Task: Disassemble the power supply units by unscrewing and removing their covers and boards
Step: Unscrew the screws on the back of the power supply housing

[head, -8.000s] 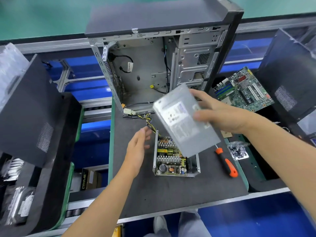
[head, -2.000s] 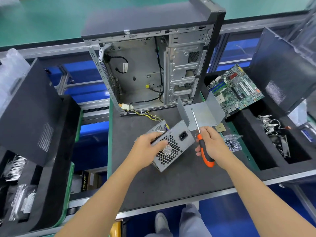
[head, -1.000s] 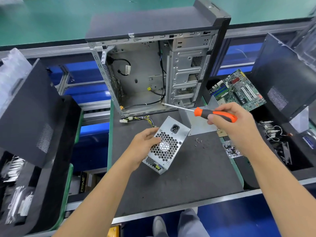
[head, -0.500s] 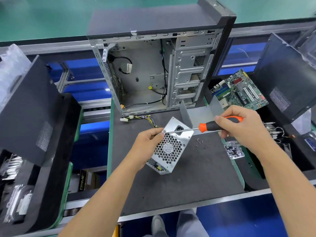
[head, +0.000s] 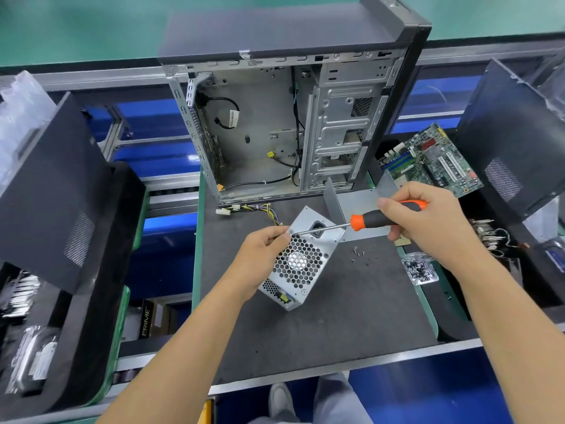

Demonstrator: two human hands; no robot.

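A silver power supply unit (head: 305, 264) stands tilted on the dark mat (head: 321, 332), its honeycomb fan grille and power socket facing up. My left hand (head: 260, 258) grips its left side. My right hand (head: 425, 221) holds an orange and black screwdriver (head: 373, 220). The shaft runs left and its tip sits at a screw at the grille face's upper left corner. The removed grey metal cover (head: 357, 206) lies behind the unit. Several loose screws (head: 360, 255) lie on the mat to the right.
An open computer case (head: 275, 133) stands at the back of the mat, yellow and black cables (head: 253, 209) trailing from it. A green motherboard (head: 434, 160) lies at the right, a clear bag of small parts (head: 420, 270) nearer. Black side panels lean at both sides.
The screwdriver has swung down from above the unit and its tip has settled on the corner screw. My left hand keeps hold of the unit, which is slightly more upright.
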